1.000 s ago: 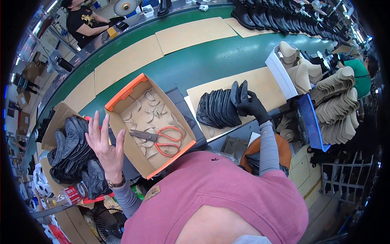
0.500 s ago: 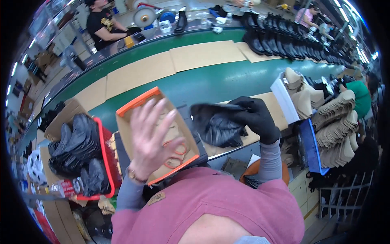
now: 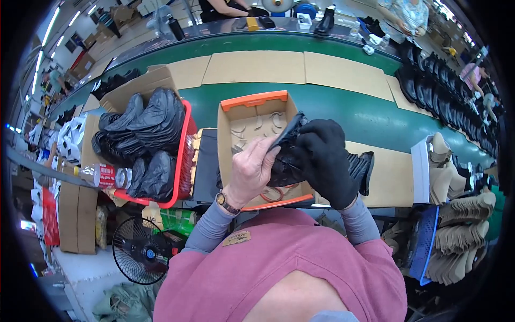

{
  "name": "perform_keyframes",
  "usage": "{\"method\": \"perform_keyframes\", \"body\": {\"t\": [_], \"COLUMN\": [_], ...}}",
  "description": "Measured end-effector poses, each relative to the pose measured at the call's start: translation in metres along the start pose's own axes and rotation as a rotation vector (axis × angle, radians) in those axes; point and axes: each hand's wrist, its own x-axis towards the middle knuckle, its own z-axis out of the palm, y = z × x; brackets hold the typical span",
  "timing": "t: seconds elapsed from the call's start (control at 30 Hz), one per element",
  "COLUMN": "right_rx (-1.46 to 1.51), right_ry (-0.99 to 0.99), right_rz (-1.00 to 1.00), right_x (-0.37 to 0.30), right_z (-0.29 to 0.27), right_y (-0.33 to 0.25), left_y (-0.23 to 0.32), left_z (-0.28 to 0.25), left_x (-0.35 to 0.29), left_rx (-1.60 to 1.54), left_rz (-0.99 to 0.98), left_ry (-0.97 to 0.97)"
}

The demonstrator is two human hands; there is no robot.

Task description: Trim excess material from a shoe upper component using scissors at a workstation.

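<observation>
Holding one black shoe upper (image 3: 284, 170) in the air, above the near part of the orange-rimmed cardboard box (image 3: 255, 100). With the bare left hand (image 3: 251, 169), pinching the thin edge between thumb and fingers; with the gloved right hand (image 3: 328, 161), gripping the body from the right side, too dark against the black material to tell the exact contact. Probably in the step of opening or checking this edge; for the next move, calling for a steady left pinch and a right grip loose enough for turning. Pointing with the thin edge forward and to the right, slanting away from the left pinch. Cannot tell the whole long axis, because of the folds.
</observation>
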Motion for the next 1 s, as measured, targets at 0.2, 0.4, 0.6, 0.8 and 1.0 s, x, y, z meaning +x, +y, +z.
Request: {"method": "perform_keyframes", "body": {"t": [0.2,0.4,0.6,0.8,1.0], "right_rx": [0.560,0.820,0.582,1.052,0.732], "right_ry": [0.282,0.471,-0.077,-0.160,-0.083], "right_rz": [0.327,0.580,0.316,0.617,0.523], "right_x": [-0.002,0.000,0.023,0.003,0.007], "right_z": [0.006,-0.010,-0.002,-0.003,0.007], "right_y": [-0.002,0.018,-0.024,0.005,0.004], "left_y": [-0.016,-0.032,-0.028,-0.026,-0.025], "left_z": [-0.024,-0.040,-0.030,-0.056,-0.050], "left_x": [-0.017,-0.025,-0.028,-0.029,-0.028], "left_rx": [-0.055,0.010,-0.064,-0.205,-0.156], "left_rz": [-0.212,-0.075,0.051,-0.162,-0.018], "left_ry": [0.067,0.079,0.124,-0.004,-0.055]}}
